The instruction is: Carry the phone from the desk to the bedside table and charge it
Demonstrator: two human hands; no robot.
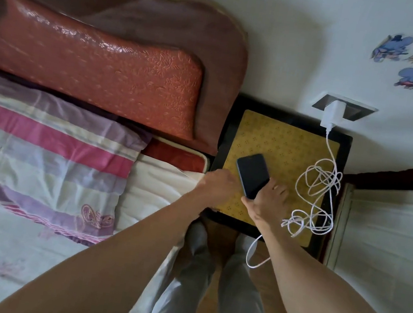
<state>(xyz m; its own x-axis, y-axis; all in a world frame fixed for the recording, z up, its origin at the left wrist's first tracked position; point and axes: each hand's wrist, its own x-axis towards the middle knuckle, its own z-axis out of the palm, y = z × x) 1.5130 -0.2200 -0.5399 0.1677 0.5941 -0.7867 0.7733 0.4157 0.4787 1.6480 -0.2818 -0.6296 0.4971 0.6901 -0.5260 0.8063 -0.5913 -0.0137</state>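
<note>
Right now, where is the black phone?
The black phone is over the yellow-topped bedside table, held between both hands, left of the tangled white cable.

Right hand (269,203) in grip on the lower end of a dark phone (252,175), screen up, tilted over the yellow-topped bench (277,143). Left hand (218,185) closes beside the grip, at the phone's edge. Right of the grip lies a tangled white charging cable (318,195), leading up to a wall adapter (331,114).
</note>
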